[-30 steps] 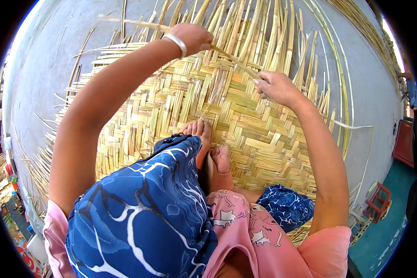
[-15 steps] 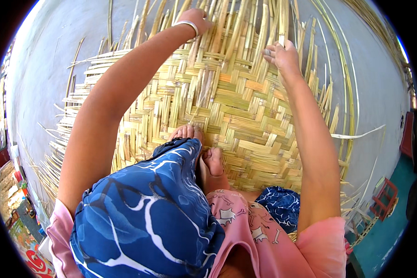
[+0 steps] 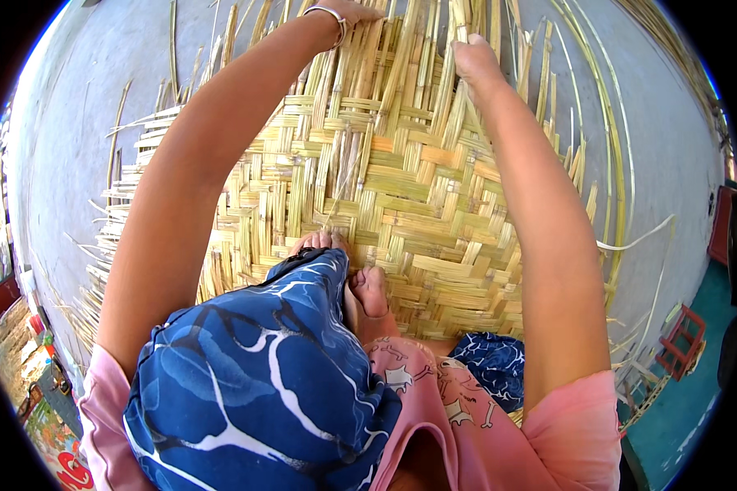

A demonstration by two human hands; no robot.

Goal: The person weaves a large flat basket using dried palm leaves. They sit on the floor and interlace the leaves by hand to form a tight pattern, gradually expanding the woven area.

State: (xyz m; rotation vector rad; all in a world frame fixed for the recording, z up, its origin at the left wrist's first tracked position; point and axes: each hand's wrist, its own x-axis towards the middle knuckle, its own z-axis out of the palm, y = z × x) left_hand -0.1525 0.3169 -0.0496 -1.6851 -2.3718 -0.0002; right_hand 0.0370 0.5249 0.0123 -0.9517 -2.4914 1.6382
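A mat of split, cane-like strips, woven in a stepped pattern, spreads in front of me. At its far side the loose strip ends run up past the picture's top edge. My left hand, below which a bracelet circles the wrist, lies over these strips with its fingers stretched to the right; the top edge cuts part of it off. To its right, my right hand is closed round an upright strip. Its fingers are partly hidden behind the hand.
My bare feet rest on the mat's near part. Blue patterned cloth covers my knee. Long loose strips lie on the grey floor at the right. A small red-brown chair stands at the lower right.
Both hands have moved farther away, toward the top edge. The right hand, with its fingers spread before, has closed round a strip and shifted slightly left.
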